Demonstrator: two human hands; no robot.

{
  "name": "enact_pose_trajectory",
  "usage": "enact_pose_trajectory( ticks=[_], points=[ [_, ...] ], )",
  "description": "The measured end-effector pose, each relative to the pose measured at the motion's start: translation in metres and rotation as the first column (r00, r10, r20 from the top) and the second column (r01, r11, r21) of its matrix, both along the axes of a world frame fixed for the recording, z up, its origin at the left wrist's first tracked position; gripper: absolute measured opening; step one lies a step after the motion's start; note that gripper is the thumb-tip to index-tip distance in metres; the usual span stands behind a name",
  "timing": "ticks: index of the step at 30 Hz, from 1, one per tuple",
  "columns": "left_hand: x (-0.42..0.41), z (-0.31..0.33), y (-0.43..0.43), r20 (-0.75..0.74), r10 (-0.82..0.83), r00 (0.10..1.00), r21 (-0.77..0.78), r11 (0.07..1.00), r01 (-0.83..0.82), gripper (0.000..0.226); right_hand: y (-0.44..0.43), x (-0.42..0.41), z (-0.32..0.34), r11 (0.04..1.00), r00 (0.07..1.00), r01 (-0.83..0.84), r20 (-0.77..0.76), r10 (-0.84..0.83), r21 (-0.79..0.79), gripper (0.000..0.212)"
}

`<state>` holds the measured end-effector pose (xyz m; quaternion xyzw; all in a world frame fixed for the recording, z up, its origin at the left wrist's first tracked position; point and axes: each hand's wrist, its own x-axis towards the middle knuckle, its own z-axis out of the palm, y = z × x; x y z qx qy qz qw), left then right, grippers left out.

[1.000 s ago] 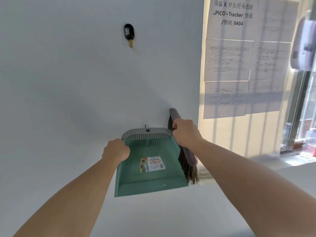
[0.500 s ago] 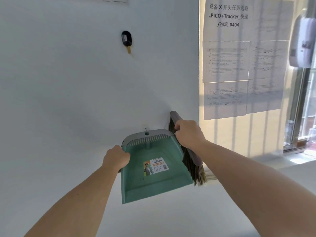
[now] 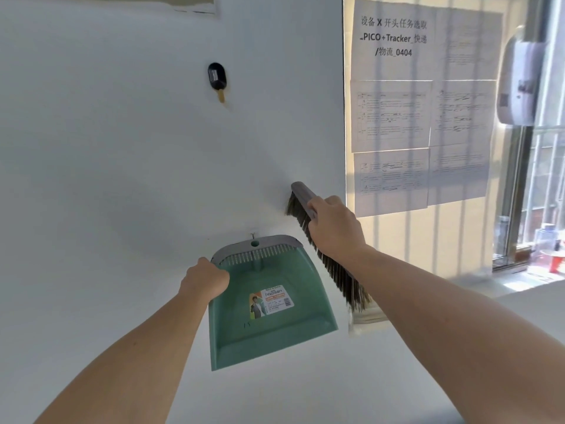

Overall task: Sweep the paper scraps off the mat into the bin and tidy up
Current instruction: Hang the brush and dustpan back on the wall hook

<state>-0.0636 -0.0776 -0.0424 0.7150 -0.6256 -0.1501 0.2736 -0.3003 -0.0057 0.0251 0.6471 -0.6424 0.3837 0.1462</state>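
Observation:
A green dustpan (image 3: pixel 269 328) with a grey toothed top edge and a printed label is held flat against the white wall. Its hanging hole sits just below a small metal hook (image 3: pixel 252 235). My left hand (image 3: pixel 205 280) grips the pan's upper left edge. My right hand (image 3: pixel 333 228) is closed around the grey back of a hand brush (image 3: pixel 336 270), which slants from upper left to lower right beside the pan's right edge, bristles toward the pan. No mat, bin or paper scraps are in view.
A black ice-lolly-shaped object (image 3: pixel 217 79) is stuck higher on the wall. Printed sheets (image 3: pixel 422 111) cover the sunlit panel to the right. A white wall-mounted box (image 3: pixel 519 87) and a barred window (image 3: pixel 544 194) lie at the far right.
The brush in my right hand has lifted a little away from the pan's right edge. The pan's top has moved up close under the hook.

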Motion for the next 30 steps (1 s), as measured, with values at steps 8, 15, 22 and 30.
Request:
enact_pose_trajectory(
  ticks=[8, 15, 22, 30],
  points=[
    [-0.013, 0.032, -0.009, -0.155, -0.111, 0.982, -0.288, 0.956, 0.063, 0.056, -0.003, 0.004, 0.034, 0.968, 0.972, -0.237, -0.028, 0.235, -0.086, 0.034],
    [-0.001, 0.075, -0.015, 0.042, -0.210, 0.977, -0.614, 0.766, 0.191, 0.070, -0.024, 0.014, 0.055, 0.930, 0.931, -0.363, -0.057, 0.360, -0.054, 0.035],
    [0.011, 0.117, -0.030, 0.490, -0.068, 0.869, -0.651, 0.634, 0.417, 0.079, -0.041, 0.030, 0.073, 0.883, 0.885, -0.466, -0.031, 0.465, -0.057, 0.029],
    [0.022, 0.136, -0.045, 0.612, 0.071, 0.788, -0.675, 0.567, 0.473, 0.050, -0.070, 0.046, 0.079, 0.891, 0.896, -0.435, -0.166, 0.413, -0.131, 0.048]
  ],
)
